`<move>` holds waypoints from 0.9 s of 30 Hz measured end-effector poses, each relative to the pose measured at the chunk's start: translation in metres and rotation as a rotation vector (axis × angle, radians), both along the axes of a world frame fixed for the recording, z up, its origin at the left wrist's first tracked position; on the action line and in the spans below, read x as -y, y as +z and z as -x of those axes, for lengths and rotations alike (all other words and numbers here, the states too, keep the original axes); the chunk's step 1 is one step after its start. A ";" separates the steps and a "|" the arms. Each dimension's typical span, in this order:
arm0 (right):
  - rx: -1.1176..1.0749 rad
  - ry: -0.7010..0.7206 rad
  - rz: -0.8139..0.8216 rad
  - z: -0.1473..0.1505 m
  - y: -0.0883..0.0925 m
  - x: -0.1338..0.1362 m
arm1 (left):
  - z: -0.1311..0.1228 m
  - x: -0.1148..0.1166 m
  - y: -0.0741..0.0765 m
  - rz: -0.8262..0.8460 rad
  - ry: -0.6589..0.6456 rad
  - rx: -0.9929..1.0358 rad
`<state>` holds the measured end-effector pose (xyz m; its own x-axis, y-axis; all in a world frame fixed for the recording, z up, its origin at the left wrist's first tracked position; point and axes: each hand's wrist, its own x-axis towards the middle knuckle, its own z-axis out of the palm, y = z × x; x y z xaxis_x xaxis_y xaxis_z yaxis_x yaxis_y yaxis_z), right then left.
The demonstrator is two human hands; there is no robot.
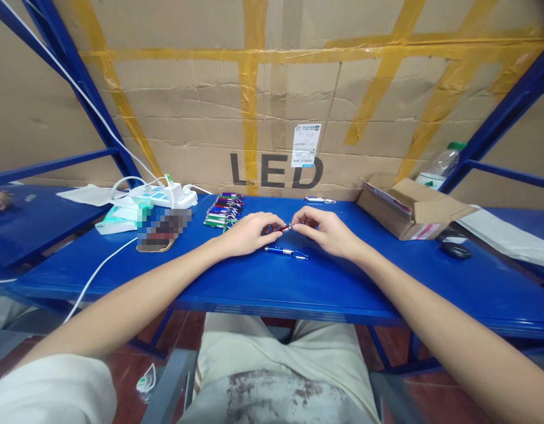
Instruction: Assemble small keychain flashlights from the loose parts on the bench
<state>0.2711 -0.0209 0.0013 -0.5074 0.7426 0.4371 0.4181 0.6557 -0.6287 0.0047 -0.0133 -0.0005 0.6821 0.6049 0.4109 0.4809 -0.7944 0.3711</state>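
Observation:
Both hands meet over the middle of the blue table. My left hand is closed around a small red keychain flashlight. My right hand pinches the metal clip end of the same flashlight with its fingertips. A blue keychain flashlight with a clip lies on the table just below the hands. A row of several coloured keychain flashlights lies behind my left hand. One silver flashlight lies alone near the back edge.
An open cardboard box stands at the right, with a computer mouse beside it and a plastic bottle behind. A white power strip with cables and a teal pack sit at the left. A taped cardboard wall closes the back.

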 end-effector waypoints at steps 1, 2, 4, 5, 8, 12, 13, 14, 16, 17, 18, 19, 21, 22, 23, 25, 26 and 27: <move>-0.006 0.001 0.006 0.000 0.000 0.000 | 0.000 0.000 0.000 -0.003 0.000 0.001; -0.010 0.002 0.011 0.000 -0.001 0.000 | 0.000 0.000 0.000 -0.006 -0.001 0.002; -0.010 0.001 0.015 0.000 -0.001 0.000 | 0.000 0.001 0.000 -0.012 -0.003 0.008; -0.005 -0.002 0.014 0.000 -0.001 0.001 | 0.000 0.001 0.000 -0.014 -0.005 0.013; 0.028 -0.009 -0.009 0.000 -0.001 0.001 | 0.000 0.001 0.000 -0.023 -0.008 0.024; 0.104 -0.019 -0.086 0.000 0.000 0.000 | 0.000 0.000 -0.001 -0.035 -0.007 0.029; 0.120 -0.020 -0.101 0.000 0.000 0.000 | 0.000 -0.001 -0.001 -0.037 -0.010 0.032; 0.130 -0.021 -0.111 0.000 0.000 0.000 | 0.000 -0.001 -0.001 -0.037 -0.014 0.034; 0.135 -0.020 -0.114 0.000 0.000 0.000 | 0.000 -0.001 -0.002 -0.036 -0.021 0.035; 0.133 -0.020 -0.110 0.000 0.000 0.000 | 0.001 -0.002 -0.002 -0.035 -0.024 0.034; 0.128 -0.019 -0.101 0.000 -0.001 0.000 | 0.001 -0.002 -0.003 -0.035 -0.025 0.033; 0.121 -0.019 -0.090 0.000 -0.001 0.000 | 0.001 -0.003 -0.003 -0.036 -0.024 0.033; 0.102 -0.021 -0.059 0.000 -0.003 -0.001 | 0.001 -0.004 -0.005 -0.036 -0.023 0.036; 0.090 -0.023 -0.043 0.001 -0.003 -0.001 | 0.001 -0.005 -0.005 -0.034 -0.023 0.040; 0.079 -0.026 -0.028 0.001 -0.004 0.000 | 0.002 -0.005 -0.006 -0.032 -0.023 0.044; 0.061 -0.032 -0.004 0.002 -0.004 0.000 | 0.002 -0.006 -0.007 -0.032 -0.022 0.047; 0.055 -0.034 0.004 0.002 -0.004 0.000 | 0.002 -0.006 -0.007 -0.038 -0.021 0.044; 0.050 -0.035 0.011 0.003 -0.004 0.001 | 0.002 -0.006 -0.008 -0.048 -0.020 0.038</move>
